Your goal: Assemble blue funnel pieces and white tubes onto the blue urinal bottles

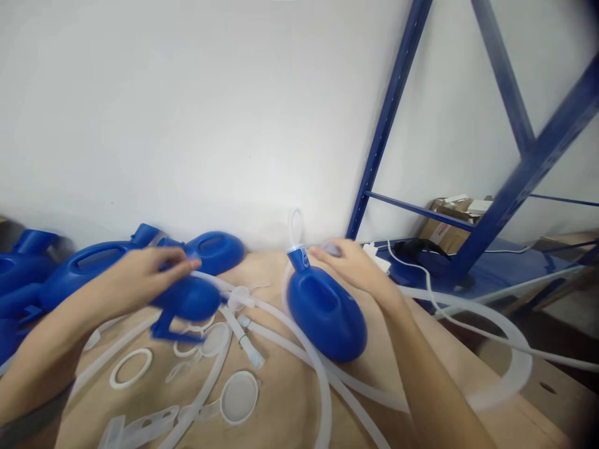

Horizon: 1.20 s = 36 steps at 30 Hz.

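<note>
My left hand [140, 274] is closed over a blue plastic bottle [187, 302] and lifts it a little above the wooden table [285, 399]. At the centre my right hand [350, 262] pinches the neck of a second blue bottle [327, 312], which lies on the table. A clear loop and cap [296, 227] stick up from that neck. Translucent white tubes [318, 368] run under and between both bottles. Motion smears both hands slightly.
More blue bottles [93, 265] are piled at the left against the white wall. White rings and lids [238, 396] lie at the front. A blue metal rack [515, 187] stands at the right, with a cardboard box [452, 221] and cables on its shelf.
</note>
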Each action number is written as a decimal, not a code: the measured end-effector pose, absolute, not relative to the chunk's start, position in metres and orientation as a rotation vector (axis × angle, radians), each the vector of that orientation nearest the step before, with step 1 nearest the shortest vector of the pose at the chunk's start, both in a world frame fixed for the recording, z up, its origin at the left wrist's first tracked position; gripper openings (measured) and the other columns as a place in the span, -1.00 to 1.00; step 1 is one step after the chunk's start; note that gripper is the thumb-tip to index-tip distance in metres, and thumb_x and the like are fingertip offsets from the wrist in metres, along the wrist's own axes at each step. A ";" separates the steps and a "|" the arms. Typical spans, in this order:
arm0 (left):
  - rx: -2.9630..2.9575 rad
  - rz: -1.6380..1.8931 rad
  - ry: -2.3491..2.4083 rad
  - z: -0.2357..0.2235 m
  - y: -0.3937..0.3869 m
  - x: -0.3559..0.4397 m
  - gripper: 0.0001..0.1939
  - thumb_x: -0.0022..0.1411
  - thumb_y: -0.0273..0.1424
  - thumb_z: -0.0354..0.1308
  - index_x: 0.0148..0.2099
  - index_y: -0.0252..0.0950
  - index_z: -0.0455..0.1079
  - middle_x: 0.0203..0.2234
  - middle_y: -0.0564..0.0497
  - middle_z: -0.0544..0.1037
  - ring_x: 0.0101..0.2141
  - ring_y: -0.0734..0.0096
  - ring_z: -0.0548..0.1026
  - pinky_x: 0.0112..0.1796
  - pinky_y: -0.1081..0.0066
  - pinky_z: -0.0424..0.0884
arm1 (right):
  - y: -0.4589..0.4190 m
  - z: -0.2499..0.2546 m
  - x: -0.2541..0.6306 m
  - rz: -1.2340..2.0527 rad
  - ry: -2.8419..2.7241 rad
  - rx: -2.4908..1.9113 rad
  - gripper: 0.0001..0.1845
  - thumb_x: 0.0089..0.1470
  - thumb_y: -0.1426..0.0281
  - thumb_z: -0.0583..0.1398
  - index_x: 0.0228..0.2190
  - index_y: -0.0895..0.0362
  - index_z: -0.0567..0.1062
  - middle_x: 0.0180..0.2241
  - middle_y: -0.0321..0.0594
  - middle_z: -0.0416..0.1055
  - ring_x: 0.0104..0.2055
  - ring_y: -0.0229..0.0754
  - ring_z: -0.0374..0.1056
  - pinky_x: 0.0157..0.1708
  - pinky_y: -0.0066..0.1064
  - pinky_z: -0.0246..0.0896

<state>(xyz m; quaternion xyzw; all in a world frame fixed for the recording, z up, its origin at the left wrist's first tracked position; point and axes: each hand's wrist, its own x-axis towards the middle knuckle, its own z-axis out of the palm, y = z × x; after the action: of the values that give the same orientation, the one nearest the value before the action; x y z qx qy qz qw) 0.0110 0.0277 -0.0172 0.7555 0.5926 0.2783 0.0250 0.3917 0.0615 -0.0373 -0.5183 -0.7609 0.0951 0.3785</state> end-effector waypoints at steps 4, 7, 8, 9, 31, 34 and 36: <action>2.236 0.300 1.572 -0.052 0.055 -0.014 -0.52 0.16 0.07 0.17 -0.09 -0.14 0.62 -0.36 -0.02 0.71 -0.34 0.15 0.68 -0.36 0.41 0.56 | 0.078 -0.079 0.368 0.179 -1.960 -1.545 -0.63 0.14 0.15 0.35 -0.14 0.14 0.55 -0.10 0.02 0.55 0.00 0.10 0.44 -0.05 -0.20 0.30; 2.228 0.206 1.613 -0.067 0.072 -0.017 -0.39 0.12 0.06 0.17 0.06 -0.22 0.58 -0.11 -0.18 0.71 -0.11 -0.05 0.67 -0.12 0.23 0.59 | 0.090 -0.097 0.363 0.308 -2.003 -1.536 -0.51 0.07 0.30 0.40 0.02 0.15 0.49 0.07 0.10 0.49 0.17 0.17 0.37 0.15 -0.05 0.21; 2.265 0.182 1.636 -0.069 0.074 -0.013 -0.36 0.12 0.06 0.16 0.09 -0.24 0.56 -0.03 -0.20 0.68 -0.03 -0.09 0.64 -0.03 0.17 0.56 | 0.093 -0.099 0.364 0.345 -2.018 -1.518 -0.49 0.07 0.34 0.40 0.05 0.15 0.48 0.10 0.10 0.47 0.19 0.17 0.36 0.18 -0.03 0.20; 2.312 0.165 1.647 -0.070 0.075 -0.008 -0.33 0.15 0.06 0.13 0.13 -0.27 0.54 0.05 -0.22 0.64 0.05 -0.11 0.60 0.05 0.13 0.52 | 0.095 -0.101 0.366 0.378 -2.029 -1.499 -0.46 0.06 0.36 0.40 0.07 0.14 0.46 0.12 0.09 0.46 0.20 0.16 0.36 0.19 -0.03 0.19; 2.670 0.785 1.975 -0.111 0.126 0.167 -0.62 0.54 -0.40 -0.20 -0.03 -0.30 0.47 -0.26 -0.20 0.67 -0.26 0.15 0.65 -0.24 0.32 0.46 | 0.094 -0.108 0.370 0.828 -2.079 -1.191 -0.10 -0.08 0.26 0.47 0.26 0.15 0.37 0.32 0.11 0.33 0.35 0.21 0.27 0.36 0.04 0.09; 2.405 0.869 2.265 -0.095 0.131 0.154 -0.47 0.52 -0.46 -0.39 0.08 -0.37 0.44 -0.22 -0.29 0.67 -0.20 0.03 0.65 -0.23 0.24 0.46 | 0.090 -0.102 0.373 0.821 -2.125 -1.168 -0.05 -0.12 0.23 0.50 0.28 0.17 0.40 0.32 0.11 0.33 0.35 0.23 0.28 0.37 0.04 0.10; 2.365 0.862 2.292 -0.079 0.131 0.137 -0.54 0.52 -0.37 -0.28 0.09 -0.30 0.45 -0.19 -0.25 0.68 -0.13 0.01 0.64 -0.19 0.24 0.46 | 0.087 -0.099 0.375 0.835 -2.146 -1.133 -0.09 -0.11 0.25 0.50 0.26 0.14 0.43 0.29 0.06 0.39 0.31 0.19 0.34 0.34 0.01 0.17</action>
<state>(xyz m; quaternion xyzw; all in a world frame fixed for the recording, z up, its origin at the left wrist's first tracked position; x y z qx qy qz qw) 0.1366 0.1309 -0.0795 0.6887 0.6675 0.2512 -0.1308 0.3749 0.0874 -0.0987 -0.4232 -0.8020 0.3119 0.2837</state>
